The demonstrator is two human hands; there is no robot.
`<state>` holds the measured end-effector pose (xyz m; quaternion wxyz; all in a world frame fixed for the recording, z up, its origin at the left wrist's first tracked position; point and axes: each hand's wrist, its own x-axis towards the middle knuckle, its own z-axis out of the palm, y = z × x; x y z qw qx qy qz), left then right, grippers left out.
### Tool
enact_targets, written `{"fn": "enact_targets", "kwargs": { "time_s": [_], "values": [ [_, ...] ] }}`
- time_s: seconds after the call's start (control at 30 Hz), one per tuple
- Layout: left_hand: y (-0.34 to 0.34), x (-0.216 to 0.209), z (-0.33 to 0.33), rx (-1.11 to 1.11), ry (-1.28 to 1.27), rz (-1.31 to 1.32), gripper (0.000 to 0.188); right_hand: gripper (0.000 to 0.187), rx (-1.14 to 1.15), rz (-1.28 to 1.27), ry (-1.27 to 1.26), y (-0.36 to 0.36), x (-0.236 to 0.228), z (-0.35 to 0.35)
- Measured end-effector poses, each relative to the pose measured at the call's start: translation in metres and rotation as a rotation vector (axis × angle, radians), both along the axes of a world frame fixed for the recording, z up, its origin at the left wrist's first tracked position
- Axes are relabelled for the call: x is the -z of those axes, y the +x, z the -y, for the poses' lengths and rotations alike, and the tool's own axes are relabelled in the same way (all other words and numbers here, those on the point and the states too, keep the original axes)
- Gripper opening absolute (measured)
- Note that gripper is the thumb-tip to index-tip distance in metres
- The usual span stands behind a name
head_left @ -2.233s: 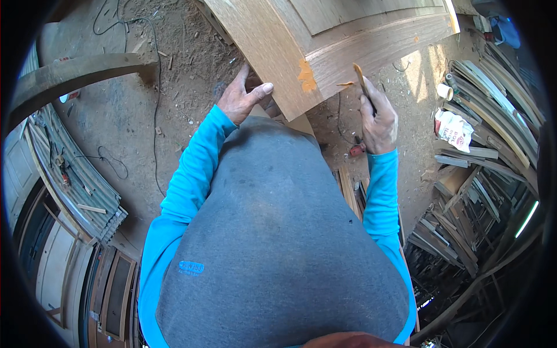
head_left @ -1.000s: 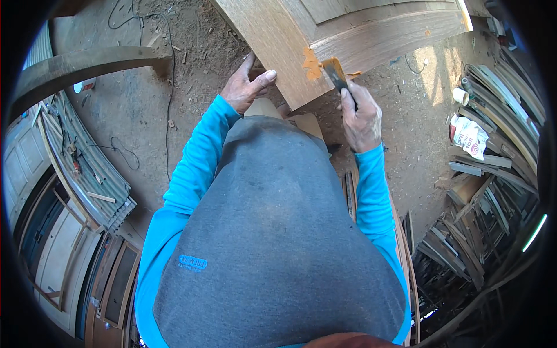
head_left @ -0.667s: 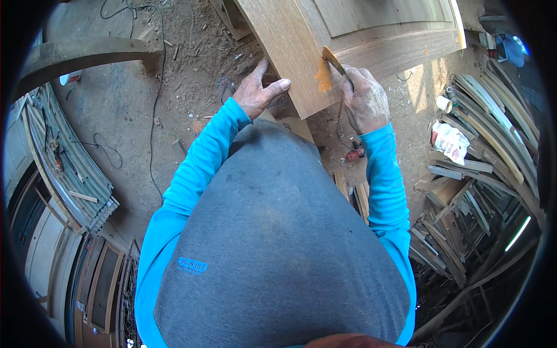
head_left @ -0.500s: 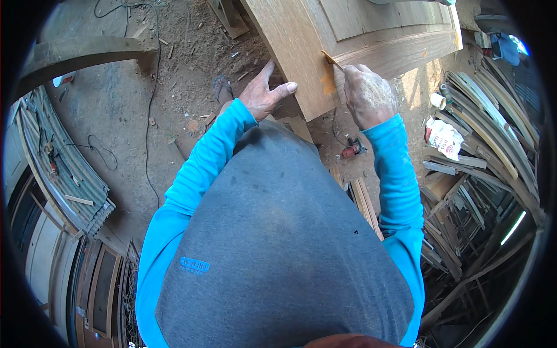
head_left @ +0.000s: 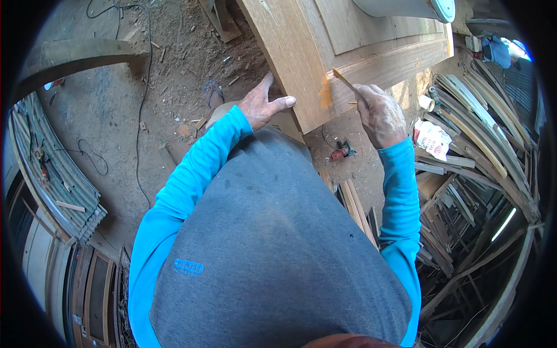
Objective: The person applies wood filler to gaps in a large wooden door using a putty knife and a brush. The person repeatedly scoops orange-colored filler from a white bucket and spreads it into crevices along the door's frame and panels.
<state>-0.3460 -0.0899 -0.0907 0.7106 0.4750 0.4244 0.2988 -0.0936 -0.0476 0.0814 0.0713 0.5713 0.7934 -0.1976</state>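
A panelled wooden door (head_left: 284, 46) slants across the top middle, with a smear of orange paste (head_left: 325, 91) near its close corner. My right hand (head_left: 382, 116) is closed around a thin flat brown stick (head_left: 344, 80). The stick's far end is just over the wood, right of the smear; I cannot tell whether it touches. At the door's left edge is my left hand (head_left: 262, 107), thumb and index finger spread apart. Its thumb lies at the edge near the corner, and its other fingers are partly hidden.
A pale bucket (head_left: 400, 7) stands on the door's far part. On the dirt floor below lies a red power tool (head_left: 342, 152). Long wood strips (head_left: 481, 133) are heaped at the right, beside a white printed bag (head_left: 432, 140). A black cable (head_left: 145, 104) crosses the floor at the left.
My right hand has moved right and slightly down, drawing the stick away from the orange smear. The view has shifted a little, showing more of the bucket. My left hand stays at the edge.
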Motion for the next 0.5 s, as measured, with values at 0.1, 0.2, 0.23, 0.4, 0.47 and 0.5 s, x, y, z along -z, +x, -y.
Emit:
{"fn": "enact_targets", "kwargs": {
  "time_s": [0.1, 0.2, 0.23, 0.4, 0.47, 0.5],
  "values": [
    [0.002, 0.001, 0.002, -0.007, -0.016, -0.005, 0.100, 0.019, 0.002, -0.067, -0.007, 0.012, 0.012, -0.007],
    [0.005, -0.008, 0.004, -0.047, -0.050, 0.001, 0.100, 0.021, -0.058, -0.129, -0.057, 0.023, 0.026, -0.015],
    [0.006, -0.011, 0.004, -0.065, -0.069, 0.005, 0.099, 0.022, -0.059, -0.154, -0.077, 0.025, 0.027, -0.017],
    [0.011, 0.000, 0.018, -0.151, -0.111, -0.043, 0.114, 0.029, -0.255, -0.207, -0.164, 0.046, 0.036, -0.034],
    [0.015, -0.007, 0.019, -0.211, -0.132, -0.011, 0.115, 0.032, -0.327, -0.219, -0.204, 0.053, 0.036, -0.044],
    [0.020, -0.011, 0.024, -0.242, -0.152, 0.012, 0.115, 0.033, -0.396, -0.216, -0.198, 0.055, 0.037, -0.051]
  ]
}}
